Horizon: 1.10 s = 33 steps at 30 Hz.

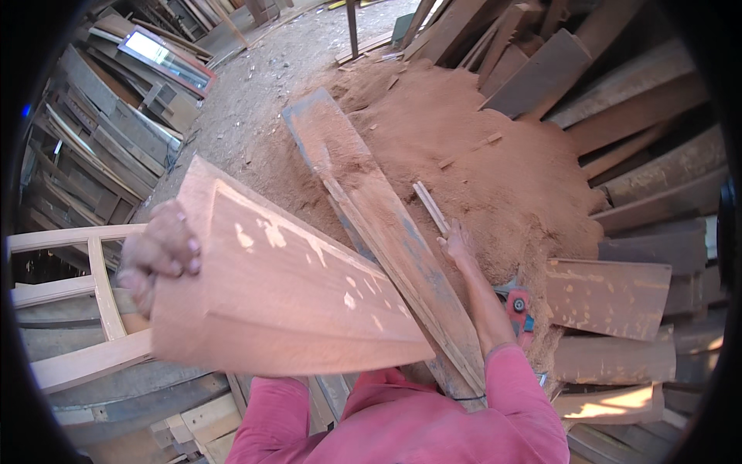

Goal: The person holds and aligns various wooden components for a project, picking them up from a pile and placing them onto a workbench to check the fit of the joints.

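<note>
Wooden panel [294, 282] tilted, left hand [162, 247] clasping one end only; could twist loose under its own weight; right hand [457, 244] at pale strip [430, 207], grip unclear

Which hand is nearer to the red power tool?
Right. The right hand is ahead and left of the red power tool; the left hand is much farther left, gripping one end of the wooden panel.

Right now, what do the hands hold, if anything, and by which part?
The left hand grips the wooden panel by its left end. The right hand is at the near end of a thin strip; its grip is unclear.
</note>
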### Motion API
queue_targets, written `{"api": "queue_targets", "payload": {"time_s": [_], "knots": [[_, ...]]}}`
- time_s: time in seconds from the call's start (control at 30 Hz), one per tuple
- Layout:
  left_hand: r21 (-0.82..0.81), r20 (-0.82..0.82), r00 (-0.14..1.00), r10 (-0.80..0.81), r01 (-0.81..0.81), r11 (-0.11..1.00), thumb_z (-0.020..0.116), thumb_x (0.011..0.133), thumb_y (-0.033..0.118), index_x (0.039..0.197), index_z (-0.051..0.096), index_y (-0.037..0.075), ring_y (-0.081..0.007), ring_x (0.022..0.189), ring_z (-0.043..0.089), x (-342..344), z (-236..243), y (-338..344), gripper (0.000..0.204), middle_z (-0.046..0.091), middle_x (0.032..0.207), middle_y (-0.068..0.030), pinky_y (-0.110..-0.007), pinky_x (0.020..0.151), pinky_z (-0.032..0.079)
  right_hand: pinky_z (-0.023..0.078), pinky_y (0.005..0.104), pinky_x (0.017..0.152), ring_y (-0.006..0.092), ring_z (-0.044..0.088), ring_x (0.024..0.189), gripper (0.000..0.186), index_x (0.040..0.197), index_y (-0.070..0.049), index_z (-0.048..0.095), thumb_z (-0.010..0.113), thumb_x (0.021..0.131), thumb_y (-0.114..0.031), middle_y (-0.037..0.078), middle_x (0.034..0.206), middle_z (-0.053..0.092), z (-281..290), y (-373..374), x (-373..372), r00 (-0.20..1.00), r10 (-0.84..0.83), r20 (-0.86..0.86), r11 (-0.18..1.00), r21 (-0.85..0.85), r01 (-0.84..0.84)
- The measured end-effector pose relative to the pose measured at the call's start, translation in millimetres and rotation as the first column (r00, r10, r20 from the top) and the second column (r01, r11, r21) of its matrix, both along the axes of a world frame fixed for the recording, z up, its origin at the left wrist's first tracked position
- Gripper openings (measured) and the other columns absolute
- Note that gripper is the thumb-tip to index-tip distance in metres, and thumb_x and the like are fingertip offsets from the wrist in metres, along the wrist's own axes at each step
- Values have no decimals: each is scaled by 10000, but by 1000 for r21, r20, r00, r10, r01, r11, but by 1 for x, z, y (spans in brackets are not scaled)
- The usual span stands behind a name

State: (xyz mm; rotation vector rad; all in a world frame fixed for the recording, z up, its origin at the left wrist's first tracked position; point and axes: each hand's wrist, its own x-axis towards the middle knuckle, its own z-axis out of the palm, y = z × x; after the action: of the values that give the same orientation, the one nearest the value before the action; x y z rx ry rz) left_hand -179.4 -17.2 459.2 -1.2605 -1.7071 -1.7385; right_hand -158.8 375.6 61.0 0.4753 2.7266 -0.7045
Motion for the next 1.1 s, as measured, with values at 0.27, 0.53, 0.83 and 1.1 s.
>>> {"api": "queue_targets", "payload": {"time_s": [0.27,0.53,0.83,1.1], "knots": [[-47,31,994,106,-104,993,304,1082,513,783,485,196,-150,764,515,12,-2,-5,472,544,647,28,-406,920,348,562,483,893,435,697,995,502,1281,28,615,708,860,-230,290,1102,701,-161,49,-67,998,1,58,999,36,-3],[36,-36,990,139,-137,990,331,1082,508,768,482,164,-161,720,497,10,-4,20,489,514,626,-1,-394,898,349,582,371,763,197,710,981,479,1272,50,634,689,913,-262,121,1164,725,-46,117,33,899,-426,101,122,-978,168],[217,-83,946,312,-289,932,425,1046,498,703,448,132,-137,560,386,60,-5,132,502,417,551,-8,-373,916,357,535,309,607,169,638,737,837,1374,94,493,720,910,-565,83,886,630,164,71,157,918,-392,-53,-445,-863,-240],[90,-145,902,407,-397,913,441,1021,460,673,437,129,-145,559,430,115,2,181,480,447,560,-15,-399,996,344,585,316,676,196,678,792,780,1348,80,526,744,910,-526,113,952,673,207,71,205,908,-372,-193,-488,-792,-368]]}}
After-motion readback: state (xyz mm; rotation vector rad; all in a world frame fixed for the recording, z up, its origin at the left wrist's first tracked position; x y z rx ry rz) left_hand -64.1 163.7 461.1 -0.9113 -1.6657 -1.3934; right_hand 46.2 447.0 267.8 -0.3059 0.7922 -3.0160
